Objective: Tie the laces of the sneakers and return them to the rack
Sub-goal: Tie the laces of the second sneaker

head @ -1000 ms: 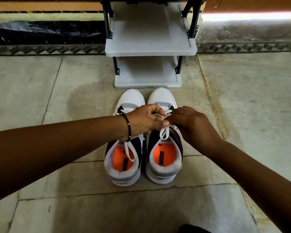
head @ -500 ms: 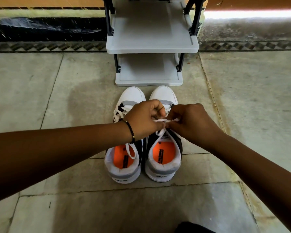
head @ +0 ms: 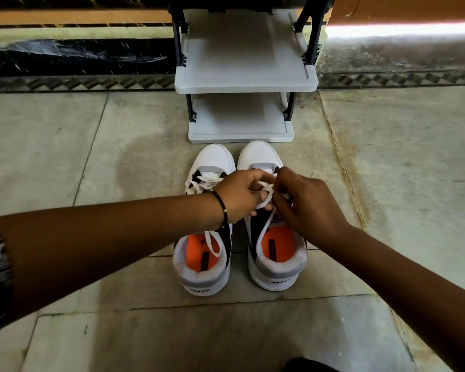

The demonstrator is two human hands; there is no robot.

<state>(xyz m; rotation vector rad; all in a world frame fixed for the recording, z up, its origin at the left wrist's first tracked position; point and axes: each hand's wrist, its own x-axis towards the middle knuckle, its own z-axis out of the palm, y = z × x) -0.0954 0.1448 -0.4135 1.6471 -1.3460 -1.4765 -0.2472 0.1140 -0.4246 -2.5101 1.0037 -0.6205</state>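
Observation:
Two white sneakers with orange insoles stand side by side on the floor, toes toward the rack. My left hand (head: 240,196) and my right hand (head: 308,202) meet over the right sneaker (head: 275,267), both pinching its white laces (head: 266,187). One lace strand runs down from my fingers toward the shoe's opening. On the left sneaker (head: 203,269) the laces (head: 199,183) lie loose, with one end hanging into its opening. The grey shoe rack (head: 246,84) stands just beyond the toes, its two visible shelves bare.
Grey stone floor tiles (head: 400,170) spread on all sides of the shoes. A dark patterned border strip (head: 78,83) and a wall base run behind the rack. Something dark (head: 310,365) shows at the bottom edge.
Both hands stay over the right sneaker and keep working its laces; the fingers have shifted slightly toward the toe and the lace loop between them has changed shape.

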